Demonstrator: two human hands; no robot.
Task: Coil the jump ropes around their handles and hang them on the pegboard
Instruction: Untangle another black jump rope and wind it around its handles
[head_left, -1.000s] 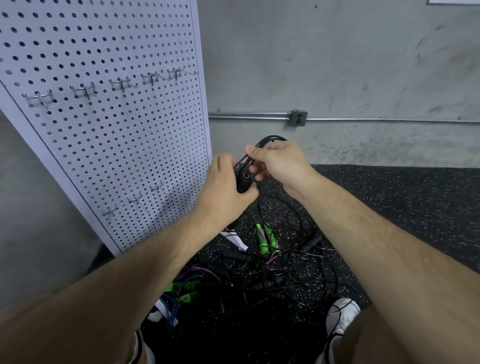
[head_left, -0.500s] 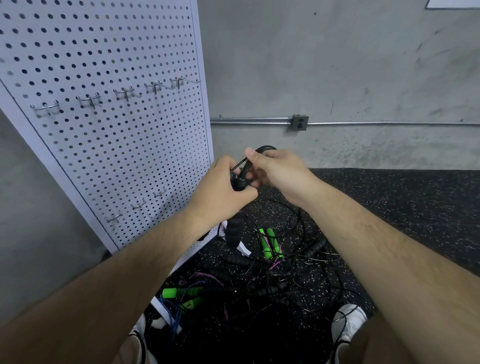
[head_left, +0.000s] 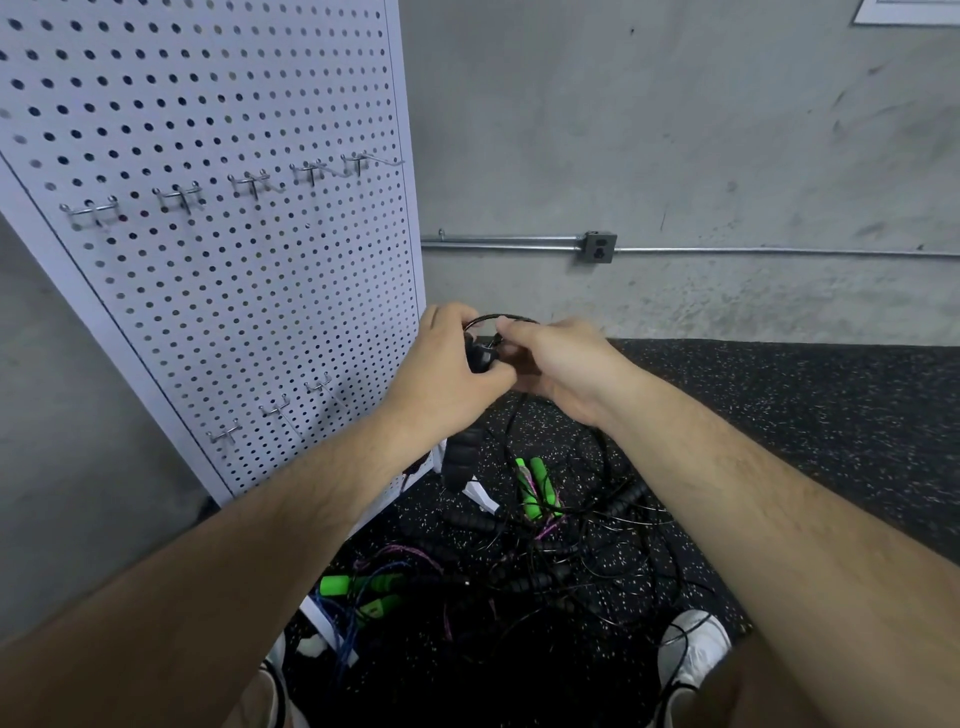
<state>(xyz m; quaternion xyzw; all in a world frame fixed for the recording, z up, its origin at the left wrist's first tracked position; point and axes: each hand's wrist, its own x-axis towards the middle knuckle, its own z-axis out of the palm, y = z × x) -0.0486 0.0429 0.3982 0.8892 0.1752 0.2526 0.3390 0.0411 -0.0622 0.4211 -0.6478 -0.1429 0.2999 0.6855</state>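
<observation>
Gripping a black jump-rope handle (head_left: 482, 357), the left hand (head_left: 447, 376) has its fingers curled round the upper end. The right hand (head_left: 563, 364) pinches the thin black cord (head_left: 501, 317), which arches between the two hands. The rope is held in the air, near the white pegboard's (head_left: 234, 270) right edge, below its upper row of metal hooks (head_left: 179, 196). The fingers hide how much cord is wound on the handle. On the speckled rubber floor (head_left: 805, 415) lies a tangled pile of ropes (head_left: 524, 561) with green handles (head_left: 537, 486); its strands cannot be told apart. White shoes (head_left: 693, 649) are partly cut off below.
</observation>
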